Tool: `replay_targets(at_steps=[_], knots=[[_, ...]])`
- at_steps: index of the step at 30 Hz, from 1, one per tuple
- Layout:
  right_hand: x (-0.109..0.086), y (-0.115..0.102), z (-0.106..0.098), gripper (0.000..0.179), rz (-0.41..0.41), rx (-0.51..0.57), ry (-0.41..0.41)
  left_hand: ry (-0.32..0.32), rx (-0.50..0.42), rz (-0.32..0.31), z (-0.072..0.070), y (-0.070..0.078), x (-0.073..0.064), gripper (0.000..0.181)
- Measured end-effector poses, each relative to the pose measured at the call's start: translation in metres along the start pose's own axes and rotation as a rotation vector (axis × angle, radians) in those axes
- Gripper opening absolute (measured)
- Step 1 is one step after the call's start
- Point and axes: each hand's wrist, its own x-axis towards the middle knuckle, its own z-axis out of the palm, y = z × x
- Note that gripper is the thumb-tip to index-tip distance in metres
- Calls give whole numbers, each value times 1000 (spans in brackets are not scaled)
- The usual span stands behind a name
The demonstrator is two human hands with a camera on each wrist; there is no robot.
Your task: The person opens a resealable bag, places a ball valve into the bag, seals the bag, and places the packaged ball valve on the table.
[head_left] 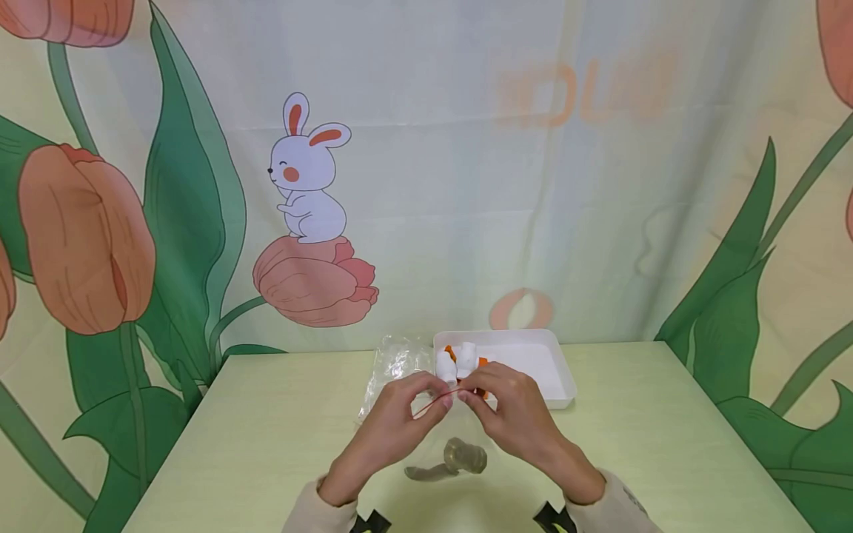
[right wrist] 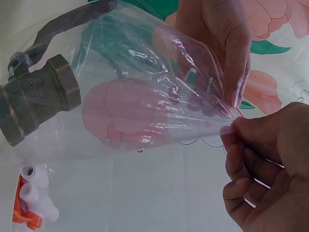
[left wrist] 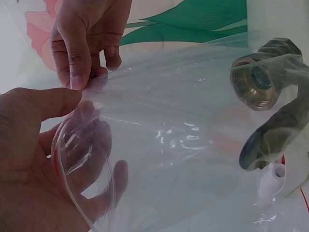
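Note:
Both hands pinch the top edge of a clear zip bag [left wrist: 159, 130], whose seal carries a red line. My left hand [head_left: 393, 418] holds one side of the mouth between thumb and fingers. Close beside it, fingertips nearly meeting, my right hand [head_left: 516, 411] grips the edge with thumb and forefinger. Inside the bag hangs a brass valve [right wrist: 41, 99] with a threaded opening and a long dark lever handle [left wrist: 275, 130]. From the head view, the valve [head_left: 465, 455] shows below the hands, over the table.
Behind the hands, a white tray [head_left: 533, 370] holds white plastic valves [head_left: 466, 359] with orange handles. Left of it lies another clear plastic bag [head_left: 403, 355] on the pale table [head_left: 280, 429]. A printed curtain [head_left: 440, 185] hangs along the table's back edge.

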Motion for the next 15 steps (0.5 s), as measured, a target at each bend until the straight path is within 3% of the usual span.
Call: replay_targets(at_steps=[15], knots=[[-4, 4, 3, 2, 15, 16, -4, 32, 15, 15, 2, -1, -2, 4]])
